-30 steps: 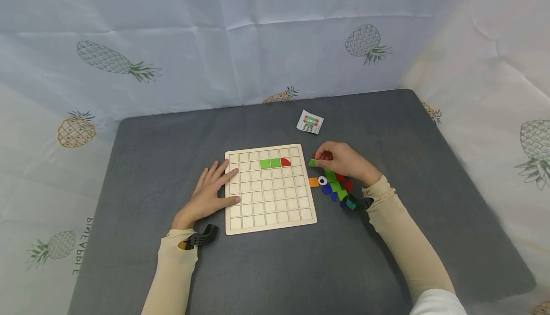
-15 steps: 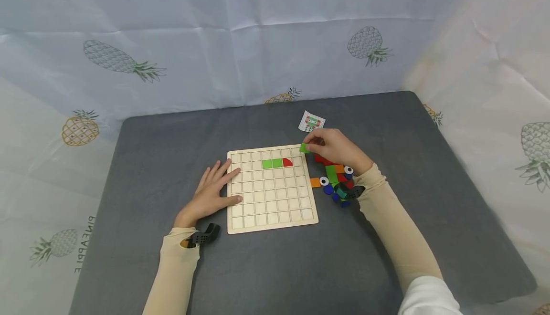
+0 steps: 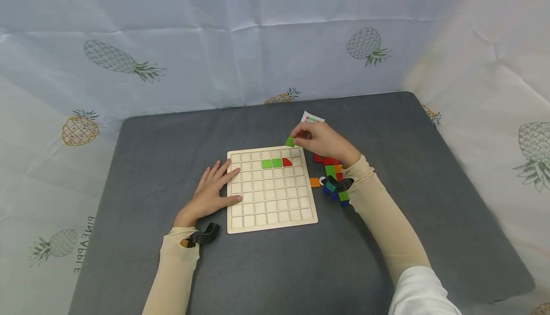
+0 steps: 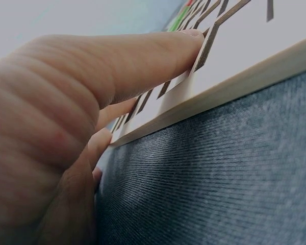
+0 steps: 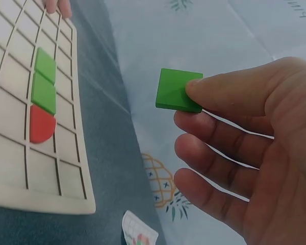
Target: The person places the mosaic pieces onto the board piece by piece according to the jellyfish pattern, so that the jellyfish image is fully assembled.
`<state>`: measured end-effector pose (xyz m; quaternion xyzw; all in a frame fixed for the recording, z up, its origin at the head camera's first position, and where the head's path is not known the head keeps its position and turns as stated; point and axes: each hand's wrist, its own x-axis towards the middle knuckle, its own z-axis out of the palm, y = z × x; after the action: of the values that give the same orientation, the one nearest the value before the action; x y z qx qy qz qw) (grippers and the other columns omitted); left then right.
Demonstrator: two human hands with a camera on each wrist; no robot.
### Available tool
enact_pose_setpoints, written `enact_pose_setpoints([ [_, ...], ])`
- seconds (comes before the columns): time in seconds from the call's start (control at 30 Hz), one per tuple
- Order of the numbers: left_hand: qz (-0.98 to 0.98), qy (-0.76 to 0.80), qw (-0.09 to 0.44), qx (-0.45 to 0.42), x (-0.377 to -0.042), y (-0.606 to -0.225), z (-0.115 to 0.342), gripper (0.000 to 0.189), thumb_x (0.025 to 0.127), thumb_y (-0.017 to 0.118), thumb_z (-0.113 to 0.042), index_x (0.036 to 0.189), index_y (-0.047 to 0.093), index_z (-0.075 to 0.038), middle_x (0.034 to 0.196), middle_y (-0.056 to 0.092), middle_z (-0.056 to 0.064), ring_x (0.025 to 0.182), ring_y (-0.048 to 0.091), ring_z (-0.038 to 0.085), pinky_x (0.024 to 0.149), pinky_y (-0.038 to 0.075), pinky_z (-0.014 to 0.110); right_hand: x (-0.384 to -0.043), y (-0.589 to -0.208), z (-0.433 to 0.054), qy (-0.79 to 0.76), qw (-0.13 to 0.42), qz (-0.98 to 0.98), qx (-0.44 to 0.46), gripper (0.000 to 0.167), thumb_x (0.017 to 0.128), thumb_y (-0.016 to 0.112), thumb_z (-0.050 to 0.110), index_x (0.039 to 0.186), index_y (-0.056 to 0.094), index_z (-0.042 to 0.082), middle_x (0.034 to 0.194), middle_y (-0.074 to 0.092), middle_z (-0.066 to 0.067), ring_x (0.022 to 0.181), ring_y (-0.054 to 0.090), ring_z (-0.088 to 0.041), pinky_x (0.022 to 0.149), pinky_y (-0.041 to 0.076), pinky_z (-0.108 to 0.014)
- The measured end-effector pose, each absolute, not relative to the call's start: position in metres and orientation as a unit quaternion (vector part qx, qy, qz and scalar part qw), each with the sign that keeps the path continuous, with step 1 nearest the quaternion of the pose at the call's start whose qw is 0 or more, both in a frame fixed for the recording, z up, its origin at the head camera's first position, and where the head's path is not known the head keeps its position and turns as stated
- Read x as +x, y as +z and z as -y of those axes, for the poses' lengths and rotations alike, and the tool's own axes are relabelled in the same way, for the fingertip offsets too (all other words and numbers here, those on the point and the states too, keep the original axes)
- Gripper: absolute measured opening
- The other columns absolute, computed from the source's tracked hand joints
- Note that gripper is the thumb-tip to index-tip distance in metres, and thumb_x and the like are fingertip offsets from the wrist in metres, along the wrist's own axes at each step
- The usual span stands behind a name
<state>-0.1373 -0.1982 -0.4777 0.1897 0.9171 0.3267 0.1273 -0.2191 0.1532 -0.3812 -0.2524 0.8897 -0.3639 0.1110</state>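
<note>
Between thumb and fingers my right hand (image 3: pixel 322 141) pinches a green square tile (image 5: pixel 176 90), held above the far right edge of the wooden grid board (image 3: pixel 270 210). Two green square tiles (image 3: pixel 271 163) and a red quarter-round tile (image 5: pixel 42 124) sit side by side in one row of the board, second from the far edge. My left hand (image 3: pixel 208 195) lies spread at the board's left side. Its thumb (image 4: pixel 158 56) and a fingertip rest on the board's surface, seen from low down in the left wrist view.
Right of the board lies a pile of loose tiles (image 3: pixel 330 171) in green, red, blue and orange, partly hidden by the right wrist. A small printed pattern card (image 3: pixel 312 117) lies behind the right hand. A pineapple-print cloth (image 3: pixel 240 67) hangs behind the grey table (image 3: pixel 258 277).
My right hand has lifted the green tile from beside the pile and carried it left and away from me, over the board's far edge. My left hand has stayed in place.
</note>
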Motion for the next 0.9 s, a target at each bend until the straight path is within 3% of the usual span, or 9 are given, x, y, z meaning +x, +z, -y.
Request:
enact_pose_setpoints([
  [0.43, -0.916, 0.329, 0.133, 0.187, -0.137, -0.478, 0.199, 0.084, 0.088, 0.075, -0.044, 0.159, 0.037, -0.021, 0.173, 0.009, 0.004, 0.161, -0.002, 0.032, 0.129, -0.008, 0.054, -0.226, -0.376, -0.138, -0.372, 0.126, -0.883, -0.256, 0.017, 0.102, 0.062, 0.017, 0.116, 0.069, 0.010, 0.110, 0.069, -0.006, 0.098, 0.061, -0.019, 0.084, 0.053, -0.036],
  [0.9, -0.919, 0.322, 0.127, 0.186, -0.138, -0.480, 0.198, 0.085, 0.088, 0.076, -0.043, 0.159, 0.037, -0.021, 0.173, 0.010, 0.007, 0.160, -0.001, 0.035, 0.128, -0.007, 0.056, -0.233, -0.376, -0.119, -0.378, 0.131, -0.880, -0.256, 0.017, 0.102, 0.063, 0.021, 0.114, 0.072, 0.013, 0.108, 0.069, -0.004, 0.093, 0.062, -0.019, 0.077, 0.052, -0.035],
])
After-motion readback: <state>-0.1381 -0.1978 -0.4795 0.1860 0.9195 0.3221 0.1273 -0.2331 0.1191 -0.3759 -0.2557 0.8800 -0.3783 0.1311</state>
